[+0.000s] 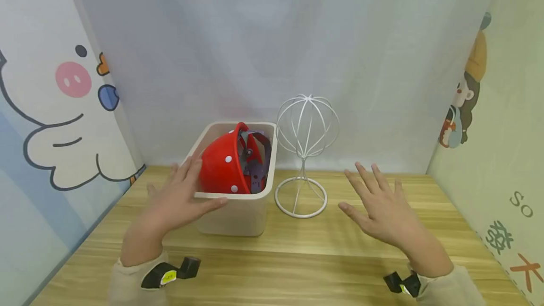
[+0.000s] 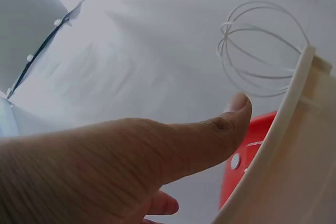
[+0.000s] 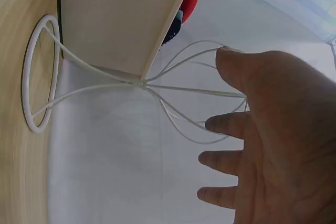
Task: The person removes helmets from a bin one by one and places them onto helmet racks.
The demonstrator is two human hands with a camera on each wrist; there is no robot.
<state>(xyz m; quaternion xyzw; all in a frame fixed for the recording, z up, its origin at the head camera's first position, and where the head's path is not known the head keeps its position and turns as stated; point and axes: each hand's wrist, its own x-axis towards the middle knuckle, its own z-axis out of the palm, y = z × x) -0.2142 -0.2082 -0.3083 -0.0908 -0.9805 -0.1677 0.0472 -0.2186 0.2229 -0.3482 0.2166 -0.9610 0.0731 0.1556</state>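
Note:
A red helmet [image 1: 221, 164] with white dots lies tilted on its side in a cream plastic bin [image 1: 231, 214], its dark straps and inner harness facing right. My left hand [image 1: 176, 199] is spread at the bin's front left corner, overlapping the rim in the head view; its thumb points toward the helmet in the left wrist view. Right of the bin stands a white wire stand [image 1: 303, 155] with a balloon-shaped top and a ring base. My right hand [image 1: 380, 209] hovers to the right of that stand, fingers spread, holding nothing.
Bin and stand rest on a wood-grain table [image 1: 297, 268]. A pale curtain [image 1: 272, 37] hangs behind them. Cartoon-printed panels flank the table, one on the left [image 1: 55, 122] and one on the right [image 1: 501, 155].

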